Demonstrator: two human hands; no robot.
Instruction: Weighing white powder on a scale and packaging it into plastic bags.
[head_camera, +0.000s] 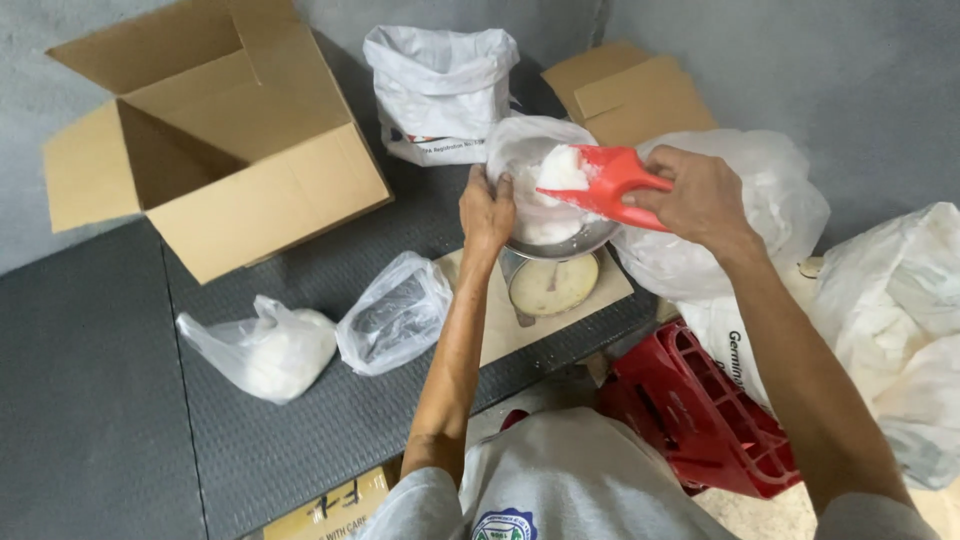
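Tipping white powder from a red scoop (612, 183), its handle clamped in the right hand (700, 195), into a clear bag (535, 160) on a scale pan (560, 243) near the mat's far edge, left hand (486, 212) fingers pinching the rim; seemingly mid-fill, calling next for a slow pour.

A rough grey concrete wall (800, 60) is standing at the back. A dark grey bumpy rubber mat (100, 400) is covering the floor. A big open brown cardboard box (215, 130) is sitting on it. Soft light is falling evenly.
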